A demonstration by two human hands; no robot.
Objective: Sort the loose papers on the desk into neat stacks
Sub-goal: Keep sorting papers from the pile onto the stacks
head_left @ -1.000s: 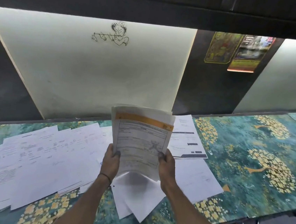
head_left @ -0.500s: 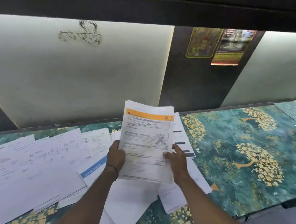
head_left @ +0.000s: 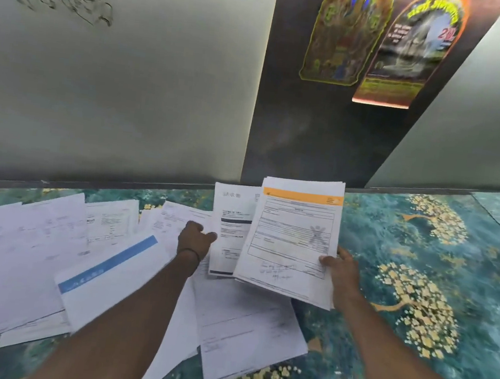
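While most loose papers (head_left: 36,247) sprawl across the desk (head_left: 419,269) from its left edge to the middle, your right hand (head_left: 342,270) pinches the gathered stack (head_left: 292,243) by its right edge, likely keeping sorted sheets apart, and your left hand (head_left: 195,239), arm outstretched, closes on the next sheet (head_left: 228,233).

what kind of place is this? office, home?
Probably a small office or shop desk: printed forms and invoices spread over a floral desk cover, partition panels behind it, two calendar-style posters on the dark strip.
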